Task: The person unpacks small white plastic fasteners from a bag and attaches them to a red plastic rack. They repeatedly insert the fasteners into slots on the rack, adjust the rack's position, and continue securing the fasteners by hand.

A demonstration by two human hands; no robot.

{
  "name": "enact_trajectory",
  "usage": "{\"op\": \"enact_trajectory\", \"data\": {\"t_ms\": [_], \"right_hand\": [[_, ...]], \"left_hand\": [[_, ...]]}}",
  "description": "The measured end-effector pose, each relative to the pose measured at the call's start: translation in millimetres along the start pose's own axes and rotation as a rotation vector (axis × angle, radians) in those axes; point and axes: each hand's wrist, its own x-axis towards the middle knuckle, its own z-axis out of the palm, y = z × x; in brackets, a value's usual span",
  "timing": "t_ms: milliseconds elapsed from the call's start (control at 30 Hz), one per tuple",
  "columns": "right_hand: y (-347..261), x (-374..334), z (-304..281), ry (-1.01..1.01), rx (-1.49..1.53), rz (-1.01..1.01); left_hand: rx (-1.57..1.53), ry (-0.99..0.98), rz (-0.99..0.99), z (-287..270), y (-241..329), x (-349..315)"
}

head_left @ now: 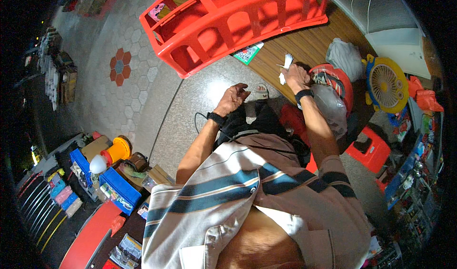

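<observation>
My right hand [295, 77] is raised over the wooden boards and holds a small white crumpled piece [286, 63], paper or cloth by its look. My left hand [233, 99] hangs lower over the grey speckled floor with curled fingers, and I see nothing in it. Both wrists wear a dark band. A thin black cord [202, 126] loops by my left wrist. A shoe [260, 92] shows just right of the left hand. My striped shirt fills the lower middle of the view.
A big red plastic crate-like frame [238, 21] lies ahead. To the right are a red bucket [340, 86] with a clear bag, a yellow fan [385, 84] and a red stool [369, 147]. Blue bins [116, 185] with small goods stand at the left.
</observation>
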Motion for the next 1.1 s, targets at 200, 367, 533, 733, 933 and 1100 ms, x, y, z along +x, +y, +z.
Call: {"op": "enact_trajectory", "data": {"t_ms": [200,367,533,733,933,1100], "right_hand": [[5.8,1.0,11.6,-0.037,0.338,-0.117],[15.1,-35.1,-4.7,-0.416,1.378,-0.072],[0.7,-62.6,-18.9,-0.497,1.609,-0.108],[-12.0,-73.5,-21.7,-0.57,1.706,-0.063],[-21.8,-71.0,-17.5,-0.423,1.738,-0.036],[-25.4,-67.3,-13.2,-0.403,1.655,-0.044]], "left_hand": [[0.071,0.059,-0.027,22.4,41.0,4.7],[-0.173,0.091,-0.084,23.5,89.3,5.1],[-0.502,0.169,-0.073,29.7,129.2,10.9],[-0.491,0.236,-0.113,26.4,148.2,15.1],[-0.282,0.193,-0.055,33.8,136.4,6.1],[-0.108,0.181,0.06,47.4,116.9,13.4]]}}
